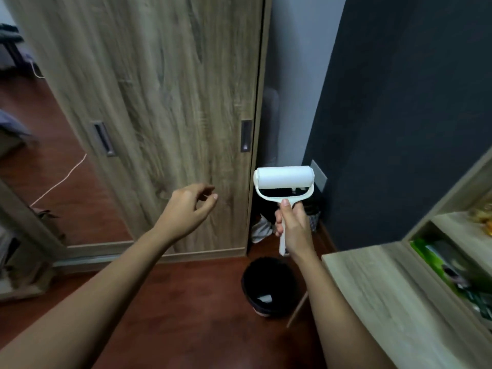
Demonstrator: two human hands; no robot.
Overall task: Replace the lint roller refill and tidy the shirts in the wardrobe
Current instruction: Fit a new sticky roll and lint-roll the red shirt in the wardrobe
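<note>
Right hand (292,230) grips the white plastic lint roller (283,178), roll horizontal. Left hand (186,209), fingers (206,188) loosely curled and empty, is nearer the wooden wardrobe door (159,89), its dark recessed handle (246,135) up-right.

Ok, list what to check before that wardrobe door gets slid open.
1. Right hand grips the lint roller by its handle: ok.
2. Left hand free, holding nothing: ok.
3. Left hand on the door handle: not ok, it is apart from it, lower and to the left.
4. Wardrobe door open: not ok, shut.
5. Roll is a fresh refill: cannot tell; it looks clean white.
</note>
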